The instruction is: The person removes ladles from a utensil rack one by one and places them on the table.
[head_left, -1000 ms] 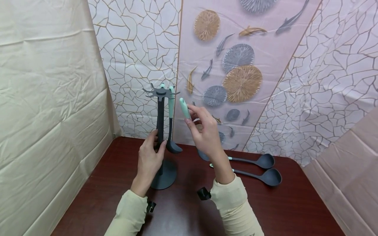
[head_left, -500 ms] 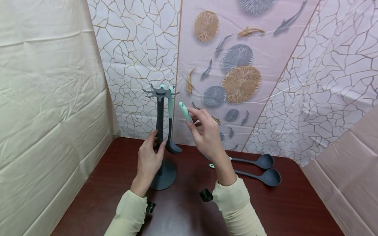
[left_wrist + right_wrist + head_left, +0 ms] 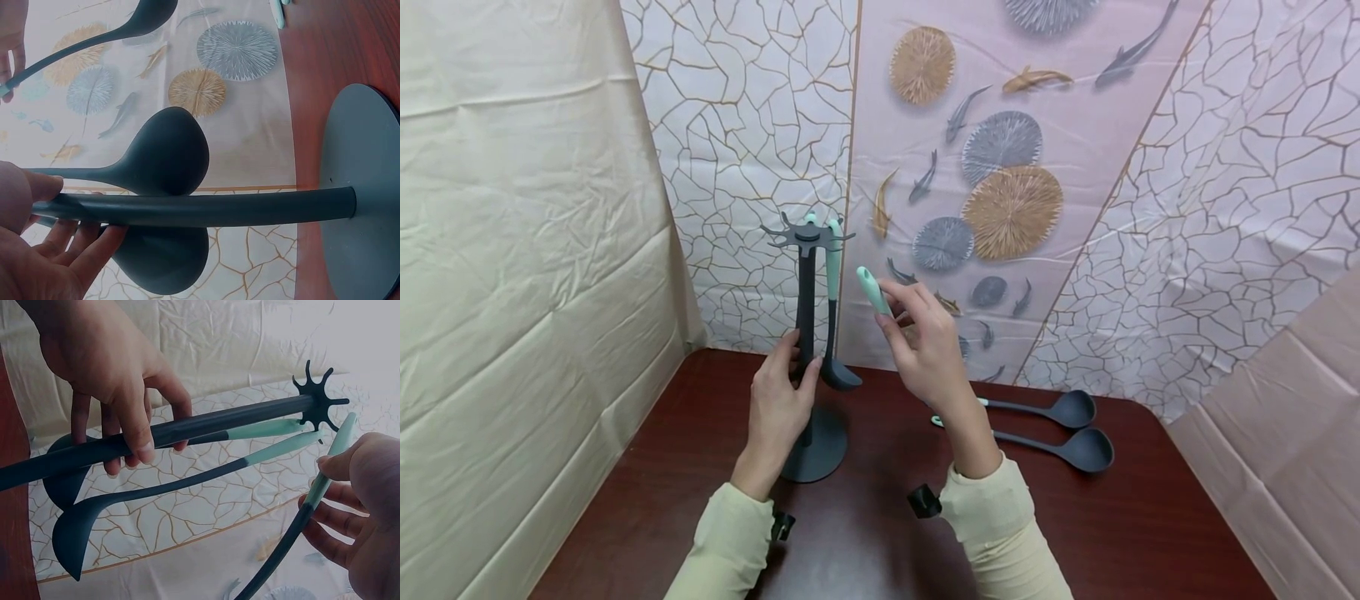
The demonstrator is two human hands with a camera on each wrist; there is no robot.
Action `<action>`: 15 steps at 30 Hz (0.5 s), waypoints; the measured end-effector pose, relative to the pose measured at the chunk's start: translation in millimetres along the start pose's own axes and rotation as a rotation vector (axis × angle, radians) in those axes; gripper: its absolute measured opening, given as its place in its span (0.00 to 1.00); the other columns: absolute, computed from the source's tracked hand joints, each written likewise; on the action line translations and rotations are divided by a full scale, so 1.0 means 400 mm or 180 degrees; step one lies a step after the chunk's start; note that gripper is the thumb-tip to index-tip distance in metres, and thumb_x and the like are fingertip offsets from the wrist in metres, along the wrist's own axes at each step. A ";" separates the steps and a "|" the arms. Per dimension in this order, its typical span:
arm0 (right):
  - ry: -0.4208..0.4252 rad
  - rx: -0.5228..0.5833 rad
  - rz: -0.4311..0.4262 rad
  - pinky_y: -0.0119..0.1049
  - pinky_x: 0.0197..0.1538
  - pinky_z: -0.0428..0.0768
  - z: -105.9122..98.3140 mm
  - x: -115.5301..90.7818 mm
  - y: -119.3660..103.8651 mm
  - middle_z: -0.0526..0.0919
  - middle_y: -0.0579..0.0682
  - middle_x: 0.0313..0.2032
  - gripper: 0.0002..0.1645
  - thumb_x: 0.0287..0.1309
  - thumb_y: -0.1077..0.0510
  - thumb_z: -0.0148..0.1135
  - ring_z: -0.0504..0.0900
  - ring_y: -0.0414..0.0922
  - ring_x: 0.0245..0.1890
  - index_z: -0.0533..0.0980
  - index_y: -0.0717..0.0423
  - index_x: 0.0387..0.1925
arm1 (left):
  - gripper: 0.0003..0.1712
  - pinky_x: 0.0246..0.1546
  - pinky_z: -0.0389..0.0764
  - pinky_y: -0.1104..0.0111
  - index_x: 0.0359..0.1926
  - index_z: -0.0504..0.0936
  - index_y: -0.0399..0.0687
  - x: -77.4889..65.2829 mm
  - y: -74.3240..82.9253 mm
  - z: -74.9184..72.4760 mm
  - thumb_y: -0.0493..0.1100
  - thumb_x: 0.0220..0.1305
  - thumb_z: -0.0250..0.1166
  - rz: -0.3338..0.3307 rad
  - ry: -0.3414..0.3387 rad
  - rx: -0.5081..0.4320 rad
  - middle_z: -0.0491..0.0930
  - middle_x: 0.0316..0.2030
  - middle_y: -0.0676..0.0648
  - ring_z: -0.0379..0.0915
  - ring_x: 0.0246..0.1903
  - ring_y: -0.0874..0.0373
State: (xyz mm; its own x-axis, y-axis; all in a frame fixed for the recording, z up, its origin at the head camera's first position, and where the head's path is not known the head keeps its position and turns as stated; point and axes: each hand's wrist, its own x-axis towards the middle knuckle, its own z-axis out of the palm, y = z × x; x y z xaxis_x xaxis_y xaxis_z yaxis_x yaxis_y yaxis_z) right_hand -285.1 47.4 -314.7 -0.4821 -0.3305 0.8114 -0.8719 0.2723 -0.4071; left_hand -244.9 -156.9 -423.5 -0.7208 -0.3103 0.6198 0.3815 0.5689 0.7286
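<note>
My left hand grips the dark pole of a utensil stand, thumb on one side and fingers on the other. Two ladles with mint-green handles hang from the stand's hooked top; the nearer hanging ladle shows well, and the other hanging ladle is partly behind the pole in the right wrist view. To the right of the stand, my right hand pinches the mint handle of another ladle, its tip apart from the hooks. That ladle's dark bowl appears at the top of the left wrist view.
Two more dark utensils with deep bowls, a rear ladle and a front ladle, lie on the red-brown table at the right. The stand's round base rests on the table. Patterned cloth hangs behind.
My right hand has lowered the ladle slightly, and its handle tip now sits further below the hooks. My left hand stays on the pole.
</note>
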 end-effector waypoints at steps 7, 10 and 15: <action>-0.0015 -0.0043 0.0022 0.42 0.44 0.87 0.003 -0.010 0.004 0.82 0.52 0.43 0.22 0.71 0.64 0.67 0.84 0.45 0.41 0.81 0.53 0.65 | 0.27 0.43 0.88 0.49 0.68 0.77 0.43 0.000 -0.003 0.002 0.38 0.72 0.71 -0.0014 -0.0001 0.0010 0.83 0.46 0.39 0.84 0.43 0.46; -0.0012 -0.0048 0.0014 0.43 0.43 0.87 0.003 -0.014 0.006 0.82 0.52 0.43 0.22 0.71 0.64 0.67 0.84 0.45 0.41 0.81 0.53 0.64 | 0.26 0.44 0.88 0.49 0.68 0.77 0.43 0.000 -0.004 0.002 0.38 0.72 0.71 -0.0004 -0.0004 0.0003 0.83 0.46 0.39 0.84 0.43 0.46; -0.0035 -0.0056 0.0043 0.44 0.43 0.87 0.003 -0.021 0.009 0.82 0.52 0.44 0.22 0.72 0.64 0.67 0.84 0.45 0.41 0.81 0.53 0.64 | 0.26 0.43 0.88 0.50 0.68 0.77 0.43 0.003 -0.005 0.001 0.39 0.72 0.71 0.0036 0.0013 0.0005 0.83 0.46 0.39 0.84 0.43 0.46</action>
State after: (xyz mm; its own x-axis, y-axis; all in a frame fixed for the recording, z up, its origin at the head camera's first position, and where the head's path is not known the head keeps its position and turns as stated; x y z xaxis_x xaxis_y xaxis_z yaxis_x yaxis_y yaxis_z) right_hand -284.2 49.9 -323.3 -0.4949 -0.3366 0.8011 -0.8636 0.2928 -0.4105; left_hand -246.7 -158.0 -424.5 -0.7142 -0.3070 0.6290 0.3887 0.5734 0.7212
